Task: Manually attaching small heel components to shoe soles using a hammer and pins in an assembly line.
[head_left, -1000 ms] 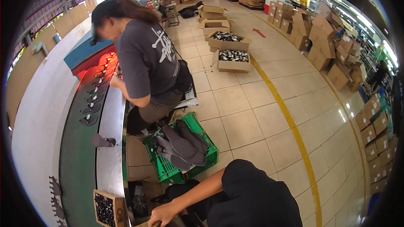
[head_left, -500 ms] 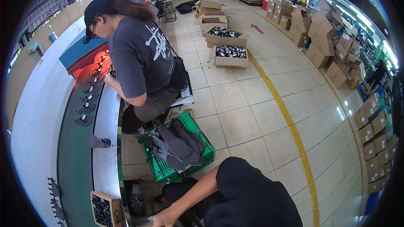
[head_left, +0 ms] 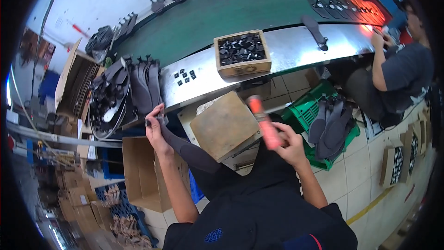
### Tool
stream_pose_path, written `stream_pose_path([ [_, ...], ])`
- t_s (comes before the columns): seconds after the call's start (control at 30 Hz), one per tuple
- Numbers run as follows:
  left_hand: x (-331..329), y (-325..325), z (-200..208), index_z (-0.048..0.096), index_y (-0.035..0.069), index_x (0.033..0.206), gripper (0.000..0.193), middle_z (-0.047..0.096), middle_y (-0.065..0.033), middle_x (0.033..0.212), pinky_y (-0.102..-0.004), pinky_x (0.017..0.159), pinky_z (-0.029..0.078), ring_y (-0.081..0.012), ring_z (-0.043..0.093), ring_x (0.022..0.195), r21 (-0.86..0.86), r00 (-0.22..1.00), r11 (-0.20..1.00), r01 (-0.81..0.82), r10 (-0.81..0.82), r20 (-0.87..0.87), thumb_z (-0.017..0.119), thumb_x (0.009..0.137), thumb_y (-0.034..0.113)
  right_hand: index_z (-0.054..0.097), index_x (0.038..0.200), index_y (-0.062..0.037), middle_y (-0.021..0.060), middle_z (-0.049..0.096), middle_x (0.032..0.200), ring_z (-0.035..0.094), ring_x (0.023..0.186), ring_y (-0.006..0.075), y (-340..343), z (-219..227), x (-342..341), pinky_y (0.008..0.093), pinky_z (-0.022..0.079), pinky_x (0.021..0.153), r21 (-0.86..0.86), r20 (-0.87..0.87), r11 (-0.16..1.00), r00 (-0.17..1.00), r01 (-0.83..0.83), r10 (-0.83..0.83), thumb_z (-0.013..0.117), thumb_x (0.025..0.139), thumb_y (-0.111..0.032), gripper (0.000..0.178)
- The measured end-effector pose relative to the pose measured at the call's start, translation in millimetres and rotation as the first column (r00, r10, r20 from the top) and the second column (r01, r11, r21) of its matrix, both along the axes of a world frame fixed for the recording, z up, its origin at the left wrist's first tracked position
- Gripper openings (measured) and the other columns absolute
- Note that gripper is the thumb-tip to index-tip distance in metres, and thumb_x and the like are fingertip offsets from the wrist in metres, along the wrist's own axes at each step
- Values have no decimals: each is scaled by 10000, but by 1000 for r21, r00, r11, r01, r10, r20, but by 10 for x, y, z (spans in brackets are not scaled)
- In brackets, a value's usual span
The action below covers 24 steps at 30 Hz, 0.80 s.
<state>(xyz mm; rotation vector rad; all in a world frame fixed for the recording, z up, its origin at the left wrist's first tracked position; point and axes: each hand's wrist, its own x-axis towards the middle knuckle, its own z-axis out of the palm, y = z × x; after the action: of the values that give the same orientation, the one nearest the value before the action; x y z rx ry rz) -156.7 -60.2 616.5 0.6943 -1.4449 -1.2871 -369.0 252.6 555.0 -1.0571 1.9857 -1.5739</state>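
My left hand [head_left: 158,132], raised at the table's front edge, has its fingers closed round the narrow end of a dark grey insole [head_left: 185,148]. The insole's wide end slants down toward my lap. My right hand [head_left: 290,144] is wrapped round a red-orange hammer [head_left: 267,127], which is smeared by motion and points up and away. Between the hands stands a block with a worn brown flat top [head_left: 224,125]; neither hand touches it. Beyond it, several small black square pieces [head_left: 185,77] lie on the metal ledge, beside a wooden box [head_left: 245,68] of black parts.
A green belt [head_left: 259,7] runs behind the metal ledge [head_left: 289,46]. On the left are a heap of dark insoles [head_left: 145,85] and an open carton [head_left: 143,176]. A green crate [head_left: 300,111] of insoles stands right, near a seated co-worker [head_left: 402,65].
The view has swung left, from the aisle and co-worker to the work block before me. Both my hands now show, with the insole in the left and the hammer in the right.
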Motion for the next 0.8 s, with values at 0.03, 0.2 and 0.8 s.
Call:
stream_pose_path([
  [0.03,4,45,66,607,-12,1127,423,643,-188,1227,-375,1103,380,-245,575,1201,-29,999,999,27,-26,23,442,1077,374,623,1242,-25,-32,538,668,484,588,43,-41,77,53,220,398,565,-170,-49,984,997,50,-59,815,813,-134,483],
  [0.2,-566,527,-258,624,12,1117,392,644,-158,1278,-384,1125,346,-279,536,1283,39,944,953,301,-304,126,461,1073,366,626,895,1,-8,506,562,470,452,71,143,109,134,226,384,449,-221,351,974,936,56,26,685,934,-118,139],
  [0.8,-1150,192,-128,248,12,1541,900,409,-231,1501,-438,1156,295,-327,386,1408,-176,916,959,221,-142,375,759,861,304,554,726,-61,-23,496,563,498,507,75,413,67,-76,241,432,494,-318,371,931,927,178,-50,662,937,-92,239],
])
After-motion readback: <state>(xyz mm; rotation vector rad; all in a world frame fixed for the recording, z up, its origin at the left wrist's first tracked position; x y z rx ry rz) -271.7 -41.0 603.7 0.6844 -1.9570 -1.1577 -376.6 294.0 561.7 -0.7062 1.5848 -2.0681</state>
